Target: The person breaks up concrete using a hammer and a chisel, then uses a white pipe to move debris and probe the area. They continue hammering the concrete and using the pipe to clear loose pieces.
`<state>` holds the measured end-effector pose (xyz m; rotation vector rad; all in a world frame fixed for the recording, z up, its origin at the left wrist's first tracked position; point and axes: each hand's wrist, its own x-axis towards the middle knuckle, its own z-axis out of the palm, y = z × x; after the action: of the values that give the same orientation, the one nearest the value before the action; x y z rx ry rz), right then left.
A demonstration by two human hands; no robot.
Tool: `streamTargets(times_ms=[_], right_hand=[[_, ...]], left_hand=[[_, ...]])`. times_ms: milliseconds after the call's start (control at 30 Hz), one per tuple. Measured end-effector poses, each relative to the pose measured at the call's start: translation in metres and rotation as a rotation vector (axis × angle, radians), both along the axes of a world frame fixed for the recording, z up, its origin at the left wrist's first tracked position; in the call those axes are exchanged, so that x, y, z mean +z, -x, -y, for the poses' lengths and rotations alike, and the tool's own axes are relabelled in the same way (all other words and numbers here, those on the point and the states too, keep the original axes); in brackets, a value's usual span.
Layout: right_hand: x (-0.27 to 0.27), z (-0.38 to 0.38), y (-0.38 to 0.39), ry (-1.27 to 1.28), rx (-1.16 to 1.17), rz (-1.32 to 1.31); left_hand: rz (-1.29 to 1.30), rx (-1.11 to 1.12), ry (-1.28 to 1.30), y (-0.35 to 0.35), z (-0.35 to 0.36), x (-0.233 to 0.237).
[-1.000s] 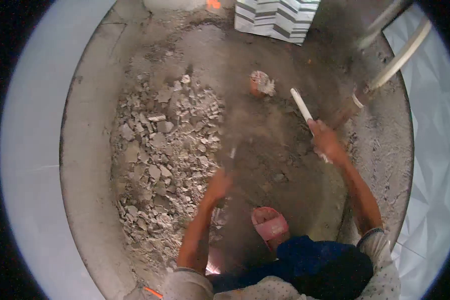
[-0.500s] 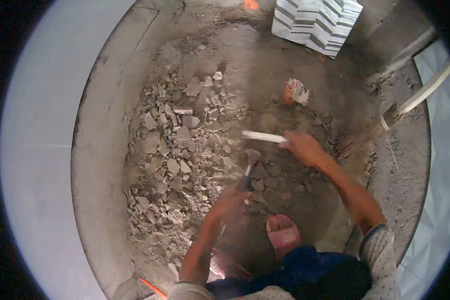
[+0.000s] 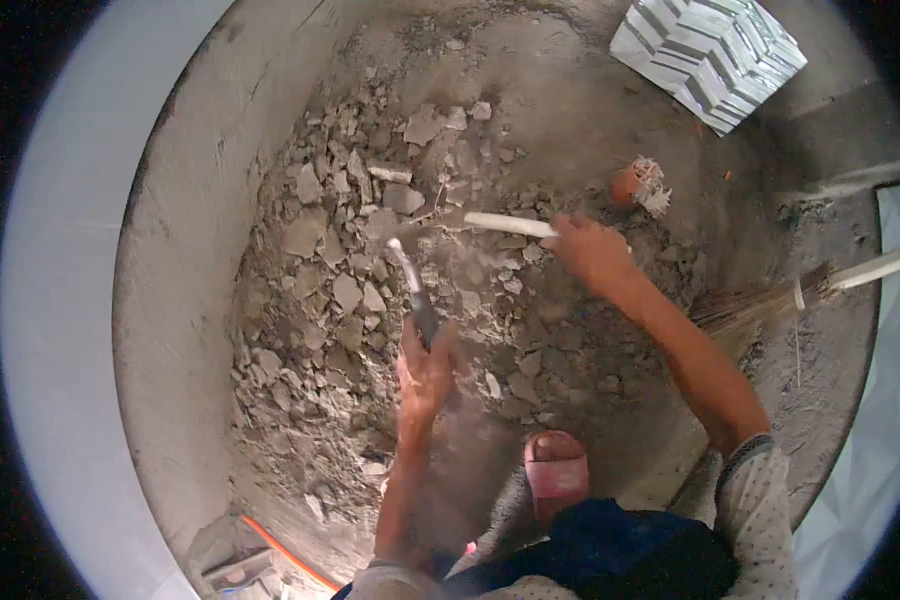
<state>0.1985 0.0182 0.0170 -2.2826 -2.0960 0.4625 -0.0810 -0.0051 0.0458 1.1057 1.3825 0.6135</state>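
Observation:
My left hand (image 3: 427,372) is closed around the dark grip of a hammer (image 3: 424,312), its shiny metal end pointing away from me over the rubble. In my right hand (image 3: 592,255) is a white stick-like handle (image 3: 508,224) pointing left. Whatever lies at the handle's far end blends into the debris and cannot be made out. Broken grey chunks and dust form a rubble heap (image 3: 345,292) beneath and around both tools.
An orange pipe stub (image 3: 626,186) stuffed with whitish material rises from the floor. A broom (image 3: 770,300) leans at the right. At the back right stands a striped box (image 3: 708,58). An orange hose or cable (image 3: 288,552) lies lower left. My pink slipper (image 3: 557,468) is near the rubble.
My left hand and the hammer have moved left and forward over the rubble. My right hand has brought the white handle slightly forward and left. The camera view has shifted too.

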Motion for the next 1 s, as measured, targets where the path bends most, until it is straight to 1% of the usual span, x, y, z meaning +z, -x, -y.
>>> streamTargets(times_ms=[100, 133, 200, 300, 333, 367, 467, 500, 533, 567, 600, 633, 700, 800, 867, 900, 933, 1000], right_hand=[[0.012, 0.000, 0.012, -0.078, -0.045, -0.047], [0.014, -0.002, 0.013, -0.069, -0.011, -0.048], [0.019, -0.011, 0.011, -0.058, 0.043, -0.046], [0.034, -0.023, 0.014, 0.015, 0.084, 0.000], [0.034, -0.025, 0.014, 0.038, 0.095, -0.004], [0.033, -0.027, 0.015, 0.059, 0.105, -0.010], [0.036, -0.025, 0.023, 0.073, 0.079, -0.032], [0.036, -0.025, 0.026, 0.066, 0.060, -0.040], [0.033, -0.024, 0.027, 0.028, 0.061, -0.059], [0.029, -0.020, 0.027, -0.004, 0.065, -0.074], [0.032, -0.020, 0.028, -0.044, 0.072, -0.086], [0.036, -0.022, 0.029, 0.000, 0.043, -0.069], [0.045, -0.024, 0.039, 0.078, -0.010, -0.053], [0.035, -0.021, 0.039, -0.013, 0.014, -0.004], [0.040, -0.022, 0.040, -0.025, 0.030, -0.044], [0.041, -0.020, 0.040, -0.025, 0.037, -0.063], [0.038, -0.019, 0.039, -0.012, 0.033, -0.044], [0.035, -0.021, 0.040, -0.005, 0.025, -0.016]], left_hand=[[0.165, 0.330, -0.024, -0.036, 0.000, 0.002], [0.213, 0.461, -0.034, -0.050, 0.002, 0.000], [0.361, 0.723, -0.046, -0.075, 0.009, 0.009], [0.452, 0.896, 0.069, -0.110, 0.009, 0.007], [0.269, 0.720, -0.053, -0.113, 0.009, -0.014], [0.087, 0.539, -0.174, -0.116, 0.009, -0.051], [0.008, 0.396, -0.212, -0.108, 0.003, -0.034], [0.197, 0.493, -0.085, -0.102, 0.002, 0.001], [0.387, 0.586, 0.049, -0.100, 0.003, 0.017], [0.544, 0.746, -0.013, -0.100, 0.006, 0.015], [0.526, 0.838, -0.027, -0.104, 0.006, 0.013], [0.508, 0.930, -0.047, -0.108, 0.003, 0.012], [0.549, 0.916, -0.094, -0.109, 0.001, -0.003], [0.220, 0.321, -0.084, -0.090, 0.005, -0.040], [0.190, 0.456, -0.121, -0.084, 0.009, -0.054], [0.321, 0.626, -0.041, -0.086, 0.011, -0.018], [0.451, 0.796, 0.040, -0.088, 0.013, 0.002], [0.329, 0.806, -0.086, -0.097, 0.018, -0.032]])
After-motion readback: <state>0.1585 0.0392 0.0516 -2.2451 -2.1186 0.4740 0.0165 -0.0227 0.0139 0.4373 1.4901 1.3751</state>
